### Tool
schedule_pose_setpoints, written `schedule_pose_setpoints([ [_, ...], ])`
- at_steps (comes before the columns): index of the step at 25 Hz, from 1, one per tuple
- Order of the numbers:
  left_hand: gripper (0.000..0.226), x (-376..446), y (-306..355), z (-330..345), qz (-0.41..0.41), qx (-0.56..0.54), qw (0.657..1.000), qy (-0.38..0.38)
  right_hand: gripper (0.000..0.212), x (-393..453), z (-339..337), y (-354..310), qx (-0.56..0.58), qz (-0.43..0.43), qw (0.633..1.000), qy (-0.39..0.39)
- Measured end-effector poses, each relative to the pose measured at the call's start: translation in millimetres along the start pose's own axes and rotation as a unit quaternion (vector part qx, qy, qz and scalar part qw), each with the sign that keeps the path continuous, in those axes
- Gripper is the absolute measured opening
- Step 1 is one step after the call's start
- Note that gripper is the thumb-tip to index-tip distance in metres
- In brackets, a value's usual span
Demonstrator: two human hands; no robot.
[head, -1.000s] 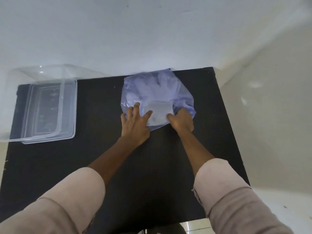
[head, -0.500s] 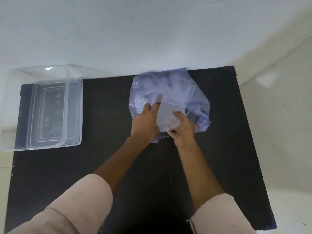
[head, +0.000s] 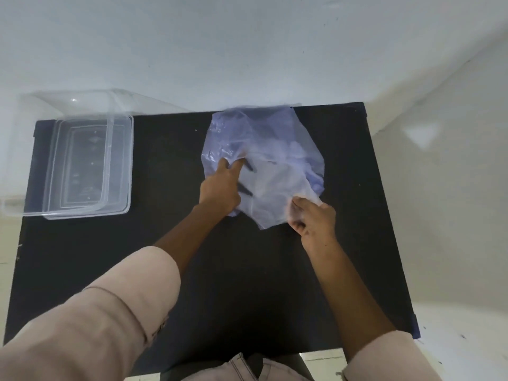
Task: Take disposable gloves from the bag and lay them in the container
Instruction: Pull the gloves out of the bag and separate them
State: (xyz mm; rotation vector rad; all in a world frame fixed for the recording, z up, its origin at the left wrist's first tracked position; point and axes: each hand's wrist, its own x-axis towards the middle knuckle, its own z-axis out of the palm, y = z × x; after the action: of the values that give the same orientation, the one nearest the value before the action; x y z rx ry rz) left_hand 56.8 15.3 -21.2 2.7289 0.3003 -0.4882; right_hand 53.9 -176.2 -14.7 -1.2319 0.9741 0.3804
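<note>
A translucent bluish plastic bag (head: 264, 149) lies at the far middle of the black table (head: 192, 270), with pale disposable gloves dimly visible inside it. My left hand (head: 220, 188) is at the bag's left near edge, its fingertips tucked into the plastic. My right hand (head: 313, 218) pinches the bag's near right corner and pulls it toward me. A clear rectangular container (head: 90, 166) sits at the far left of the table, nothing inside it.
A clear lid (head: 35, 149) leans over the container's left side and overhangs the table edge. White walls stand close behind and to the right of the table. Pale floor shows at the lower right.
My right hand has shifted right and toward me, drawing the bag's corner out. My left hand's fingers went into the bag's opening. The bag has spread wider and flatter.
</note>
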Motion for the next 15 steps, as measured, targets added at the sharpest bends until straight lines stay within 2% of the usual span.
schedule_pose_setpoints([
  [2, 0.083, -13, -3, 8, 0.006, -0.015, 1.0, 0.008, 0.025, -12, -18, 10, 0.003, 0.003, 1.0, -0.006],
  [5, 0.07, -61, -9, 25, 0.016, -0.045, 0.994, 0.094, 0.026, -32, -43, 34, 0.01, 0.016, 1.0, 0.01],
  [7, 0.053, -114, -12, 48, 0.009, -0.133, 0.978, 0.16, 0.02, -49, -56, 56, 0.023, 0.032, 0.999, 0.014],
  [8, 0.044, -143, -11, 61, -0.021, -0.207, 0.963, 0.172, 0.017, -58, -61, 68, 0.025, 0.043, 0.999, 0.021],
  [9, 0.035, -171, -10, 75, -0.082, -0.303, 0.937, 0.153, 0.013, -68, -64, 81, 0.024, 0.052, 0.998, 0.029],
  [10, 0.026, -192, -8, 83, -0.174, -0.41, 0.89, 0.101, 0.01, -78, -66, 93, 0.025, 0.06, 0.997, 0.034],
  [11, 0.02, -206, -7, 89, -0.272, -0.519, 0.81, 0.019, 0.008, -86, -66, 105, 0.025, 0.063, 0.997, 0.039],
  [12, 0.025, -215, -10, 93, -0.351, -0.594, 0.721, -0.063, 0.008, -95, -65, 118, 0.022, 0.066, 0.997, 0.04],
  [13, 0.034, -223, -16, 96, -0.388, -0.629, 0.664, -0.118, 0.01, -103, -63, 131, 0.012, 0.066, 0.997, 0.04],
  [14, 0.04, -227, -25, 98, -0.396, -0.637, 0.648, -0.138, 0.012, -111, -60, 144, 0.003, 0.067, 0.997, 0.036],
  [15, 0.043, -229, -36, 99, -0.394, -0.639, 0.648, -0.129, 0.013, -118, -56, 157, -0.008, 0.063, 0.998, 0.03],
])
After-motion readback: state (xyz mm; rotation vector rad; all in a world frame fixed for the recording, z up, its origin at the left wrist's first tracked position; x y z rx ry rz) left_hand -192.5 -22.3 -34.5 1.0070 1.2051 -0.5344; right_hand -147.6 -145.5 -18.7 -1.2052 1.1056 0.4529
